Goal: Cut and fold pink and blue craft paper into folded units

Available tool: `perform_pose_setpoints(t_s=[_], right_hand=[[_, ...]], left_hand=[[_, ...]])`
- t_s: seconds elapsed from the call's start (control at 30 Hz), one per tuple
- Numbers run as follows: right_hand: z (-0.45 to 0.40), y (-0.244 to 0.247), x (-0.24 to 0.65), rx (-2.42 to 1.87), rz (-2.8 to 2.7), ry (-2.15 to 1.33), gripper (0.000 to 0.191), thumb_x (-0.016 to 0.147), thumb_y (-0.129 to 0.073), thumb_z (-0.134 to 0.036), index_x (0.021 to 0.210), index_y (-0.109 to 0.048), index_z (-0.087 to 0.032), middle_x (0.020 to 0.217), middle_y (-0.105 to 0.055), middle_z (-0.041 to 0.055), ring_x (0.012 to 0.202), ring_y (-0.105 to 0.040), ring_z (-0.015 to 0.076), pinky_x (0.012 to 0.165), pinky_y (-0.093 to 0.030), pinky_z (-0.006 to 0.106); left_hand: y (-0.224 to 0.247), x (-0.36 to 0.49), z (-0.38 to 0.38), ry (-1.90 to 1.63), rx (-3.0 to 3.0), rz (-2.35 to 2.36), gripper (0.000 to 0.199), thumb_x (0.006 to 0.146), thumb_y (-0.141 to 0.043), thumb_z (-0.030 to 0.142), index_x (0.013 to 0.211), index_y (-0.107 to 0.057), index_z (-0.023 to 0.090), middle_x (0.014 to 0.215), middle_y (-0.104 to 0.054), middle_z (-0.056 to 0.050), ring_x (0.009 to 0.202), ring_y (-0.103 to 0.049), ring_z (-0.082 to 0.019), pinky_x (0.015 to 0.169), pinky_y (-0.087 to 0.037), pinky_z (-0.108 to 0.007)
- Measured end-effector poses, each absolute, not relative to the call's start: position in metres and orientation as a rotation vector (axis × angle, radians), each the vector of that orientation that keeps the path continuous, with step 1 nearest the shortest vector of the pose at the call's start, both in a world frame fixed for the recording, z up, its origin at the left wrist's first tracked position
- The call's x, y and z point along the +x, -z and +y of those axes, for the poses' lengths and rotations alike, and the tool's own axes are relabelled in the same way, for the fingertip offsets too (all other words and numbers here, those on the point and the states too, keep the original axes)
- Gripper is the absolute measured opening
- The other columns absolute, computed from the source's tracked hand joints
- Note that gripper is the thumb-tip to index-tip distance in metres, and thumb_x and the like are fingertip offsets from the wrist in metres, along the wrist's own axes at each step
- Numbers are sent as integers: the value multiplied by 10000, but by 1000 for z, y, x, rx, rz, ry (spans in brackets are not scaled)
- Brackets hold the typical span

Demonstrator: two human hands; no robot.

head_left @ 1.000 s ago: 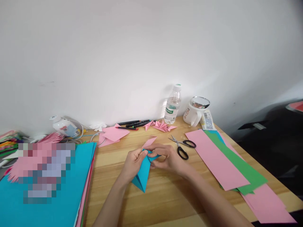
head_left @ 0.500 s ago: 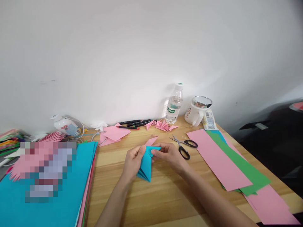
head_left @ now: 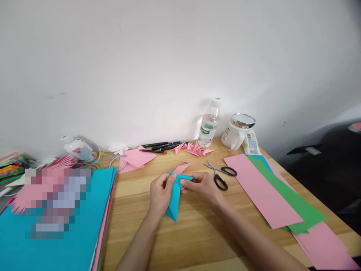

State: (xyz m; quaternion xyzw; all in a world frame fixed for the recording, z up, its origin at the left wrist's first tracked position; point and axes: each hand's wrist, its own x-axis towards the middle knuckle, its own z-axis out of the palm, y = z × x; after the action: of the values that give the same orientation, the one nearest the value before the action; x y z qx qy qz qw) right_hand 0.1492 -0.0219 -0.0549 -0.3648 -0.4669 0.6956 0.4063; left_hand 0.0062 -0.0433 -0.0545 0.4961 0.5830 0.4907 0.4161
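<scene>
A folded piece of blue paper [head_left: 175,201] is between my two hands above the wooden table [head_left: 135,210]. My left hand [head_left: 161,192] grips its left side, thumb pressed on the front. At the right, my right hand [head_left: 201,186] pinches the upper flap, which points toward that side. Part of the paper is hidden behind the fingers. Just beyond the hands lies a pink paper scrap [head_left: 181,168]. To the right of my right hand, a pair of scissors [head_left: 221,173] with black handles lies with its blades slightly apart.
Pink [head_left: 262,192] and green paper strips [head_left: 304,212] lie on the right. A water bottle [head_left: 209,126] and white mug [head_left: 235,133] stand by the wall. Folded pink pieces [head_left: 194,149] and black pens [head_left: 166,145] lie behind. Blue sheets [head_left: 96,210] are stacked left.
The blue paper has turned slightly, its lower tip shifting left and down. My left thumb has moved down and right over its front. The whole view has shifted slightly.
</scene>
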Motion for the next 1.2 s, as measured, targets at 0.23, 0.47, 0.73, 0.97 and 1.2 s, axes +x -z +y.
perform_pose_setpoints(t_s=[0.23, 0.47, 0.73, 0.97, 1.2], right_hand=[[-26, 58, 144, -926, -1105, -1743, 336, 576, -770, -404, 811, -732, -168, 638, -670, 10, 589, -601, 148, 599, -511, 278], [-26, 60, 143, -903, -1099, -1789, 389, 547, -791, -388, 864, -713, -176, 662, -672, 4, 625, -615, 160, 621, -518, 285], [-25, 53, 144, -1004, -1115, -1713, 385, 501, -808, -399, 760, -678, -147, 658, -674, 13, 570, -614, 149, 577, -521, 275], [-25, 53, 144, -1045, -1107, -1672, 412, 545, -784, -414, 839, -668, -150, 679, -684, 16, 613, -639, 172, 611, -546, 310], [-27, 59, 141, -1034, -1119, -1625, 416, 506, -809, -387, 818, -648, -165, 698, -685, 18, 649, -643, 192, 612, -535, 317]], left_hand=[[56, 12, -47, -1343, 1257, 1537, 372, 762, -538, 478, 520, -505, 198, 439, -482, 26, 451, -451, -125, 430, -333, -219], [51, 14, -50, -1383, 1311, 1597, 397, 785, -511, 442, 482, -426, 200, 450, -403, 37, 456, -368, -109, 433, -305, -218], [48, 11, -45, -1378, 1192, 1506, 432, 769, -534, 465, 473, -371, 195, 461, -325, 56, 447, -303, -90, 425, -283, -214], [51, 4, -40, -1366, 1150, 1397, 216, 693, -653, 360, 789, -666, 167, 680, -653, -15, 596, -551, -141, 528, -416, -216], [52, 3, -39, -1383, 1071, 1439, 179, 645, -690, 328, 644, -636, 156, 620, -652, -10, 579, -565, -134, 543, -433, -221]])
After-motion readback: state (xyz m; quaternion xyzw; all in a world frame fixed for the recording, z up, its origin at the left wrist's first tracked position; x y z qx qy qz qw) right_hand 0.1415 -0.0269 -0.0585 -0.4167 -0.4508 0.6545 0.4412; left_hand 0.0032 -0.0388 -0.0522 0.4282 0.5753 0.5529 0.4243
